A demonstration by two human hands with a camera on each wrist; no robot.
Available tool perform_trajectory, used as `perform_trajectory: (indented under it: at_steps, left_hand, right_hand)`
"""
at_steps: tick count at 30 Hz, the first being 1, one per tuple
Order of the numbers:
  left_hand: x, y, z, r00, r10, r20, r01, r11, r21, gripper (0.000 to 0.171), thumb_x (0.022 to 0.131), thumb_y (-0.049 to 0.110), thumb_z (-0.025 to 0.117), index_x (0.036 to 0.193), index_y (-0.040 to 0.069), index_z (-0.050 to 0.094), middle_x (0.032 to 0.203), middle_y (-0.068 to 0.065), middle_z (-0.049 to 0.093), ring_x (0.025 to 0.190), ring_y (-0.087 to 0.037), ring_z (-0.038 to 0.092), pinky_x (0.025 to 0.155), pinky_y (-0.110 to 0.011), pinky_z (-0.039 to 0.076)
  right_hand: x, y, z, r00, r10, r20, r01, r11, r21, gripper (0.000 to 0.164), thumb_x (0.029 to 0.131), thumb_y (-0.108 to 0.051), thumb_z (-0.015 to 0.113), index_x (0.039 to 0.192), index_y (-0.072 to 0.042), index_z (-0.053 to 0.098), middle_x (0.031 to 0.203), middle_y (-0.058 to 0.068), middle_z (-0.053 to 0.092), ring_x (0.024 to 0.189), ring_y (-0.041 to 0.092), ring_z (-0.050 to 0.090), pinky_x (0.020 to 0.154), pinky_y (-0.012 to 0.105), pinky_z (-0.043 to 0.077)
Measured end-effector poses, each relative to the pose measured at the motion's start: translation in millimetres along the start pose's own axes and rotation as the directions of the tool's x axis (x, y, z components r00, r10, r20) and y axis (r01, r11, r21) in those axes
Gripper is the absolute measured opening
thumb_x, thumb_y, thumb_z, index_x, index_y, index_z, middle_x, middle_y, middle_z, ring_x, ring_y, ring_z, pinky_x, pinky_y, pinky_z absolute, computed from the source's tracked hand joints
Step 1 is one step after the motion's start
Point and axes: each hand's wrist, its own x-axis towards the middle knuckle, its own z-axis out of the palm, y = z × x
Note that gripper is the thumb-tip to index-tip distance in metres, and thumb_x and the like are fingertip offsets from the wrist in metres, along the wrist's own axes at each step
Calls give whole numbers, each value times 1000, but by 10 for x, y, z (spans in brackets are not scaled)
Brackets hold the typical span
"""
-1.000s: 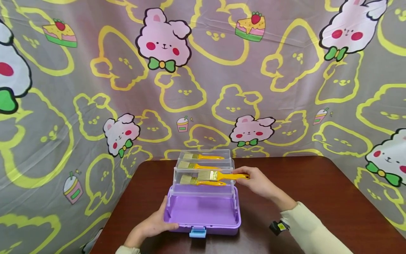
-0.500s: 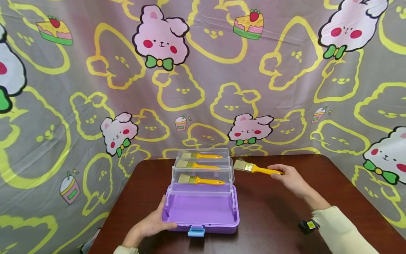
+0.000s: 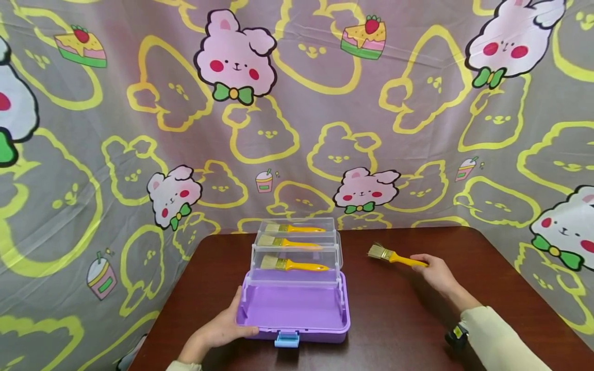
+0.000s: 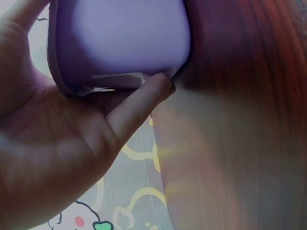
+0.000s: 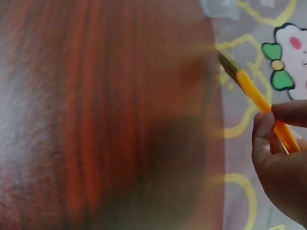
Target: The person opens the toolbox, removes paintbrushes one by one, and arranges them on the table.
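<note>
A purple plastic toolbox [image 3: 293, 308] with a light blue latch [image 3: 286, 339] stands unfolded on the table. Its clear stepped trays [image 3: 293, 278] hold three paintbrushes, one being the nearest paintbrush [image 3: 294, 264]. My left hand [image 3: 225, 325] holds the box's front left corner, fingers along the side and thumb at the front edge; in the left wrist view the hand [image 4: 72, 134] lies against the purple wall. To the right of the box, my right hand [image 3: 438, 273] pinches the yellow handle of another paintbrush [image 3: 394, 257], bristles pointing left; fingertips and handle also show in the right wrist view.
The dark reddish-brown table [image 3: 394, 319] extends around the box, with its far edge near the patterned curtain [image 3: 297, 129]. A dark strapped device [image 3: 457, 335] sits at my right wrist.
My right hand has carried the paintbrush away from the trays to the right, then lowered it toward the table. The left hand stays on the box corner.
</note>
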Motion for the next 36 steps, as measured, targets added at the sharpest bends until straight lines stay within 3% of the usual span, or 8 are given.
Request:
perform_trajectory:
  at_steps: [5,11,15,19,23,26,36]
  left_hand:
    - [-6,4,-8,1000,20,-5,-20,1000,0,119,77,31,79,146,-7,-10,145,-38,18,118,-39,44,100,-59,27]
    - [-9,-1,-3,999,30,-18,-29,999,17,117,77,30,78,146,-7,-8,144,-38,20,115,-38,46,99,-58,30]
    - [-8,-7,1,999,33,-33,-32,999,38,117,77,32,78,145,-10,-7,142,-40,22,115,-39,47,98,-58,32]
    - [-4,-3,-3,1000,3,-7,-3,1000,10,116,78,32,77,146,-6,-9,145,-37,18,118,-39,44,100,-59,29]
    - [-7,18,-10,1000,-6,9,7,1000,-28,117,78,31,78,146,-5,-10,146,-36,16,119,-39,43,101,-59,26]
    - [-9,10,-12,1000,2,12,-2,1000,-19,118,78,31,78,146,-6,-11,146,-37,16,119,-39,43,101,-59,27]
    - [-8,5,-8,1000,17,7,-17,1000,-15,118,77,31,78,146,-5,-11,145,-37,21,115,-37,46,100,-59,29]
  right_hand:
    - [-2,110,43,999,53,-2,-53,999,6,33,93,-5,55,121,12,54,112,27,58,85,26,52,66,29,44]
    - [-53,61,89,994,109,-1,-109,994,28,32,88,-5,61,115,12,58,95,19,63,73,23,54,60,31,45]
    - [-75,20,124,989,131,63,-136,987,88,30,87,-5,63,111,13,59,88,14,66,73,21,59,62,33,50]
    - [-84,10,181,963,198,183,-230,958,170,30,88,-7,63,110,12,59,79,7,61,65,17,54,59,31,48]
    - [-93,-12,232,936,231,266,-292,930,221,34,88,-9,64,112,13,56,87,8,61,73,17,57,66,34,52]
    - [-103,-45,286,928,228,295,-307,917,254,36,87,-8,64,112,15,54,93,11,63,79,20,61,69,37,54]
    - [-110,-116,501,909,212,359,-346,864,365,29,85,-3,65,104,14,52,81,8,62,70,17,61,63,31,54]
